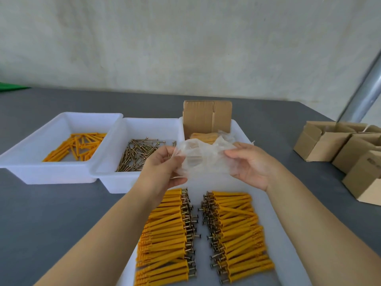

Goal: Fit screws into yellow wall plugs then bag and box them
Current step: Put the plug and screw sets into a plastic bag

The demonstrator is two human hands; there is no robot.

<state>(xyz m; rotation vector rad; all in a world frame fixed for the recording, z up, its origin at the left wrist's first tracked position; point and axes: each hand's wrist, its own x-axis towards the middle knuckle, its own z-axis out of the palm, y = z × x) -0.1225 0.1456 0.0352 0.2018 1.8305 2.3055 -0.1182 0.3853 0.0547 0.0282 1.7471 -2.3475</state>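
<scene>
Legible text: none in my view. Cardboard box point(367, 178) at my right, nearest of group: dark printed mark on upper face, too blurred to read. Upright cardboard box point(207, 117) in far tray: plain, unprinted faces. White trays point(61, 172), plastic bag point(203, 159): no labels, brands, numbers.

Thin translucent plastic bag point(203, 159); matt grey table point(51, 203).

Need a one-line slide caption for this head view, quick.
Both hands, left and right, hold a clear plastic bag above rows of assembled plugs, before bagging.
</scene>
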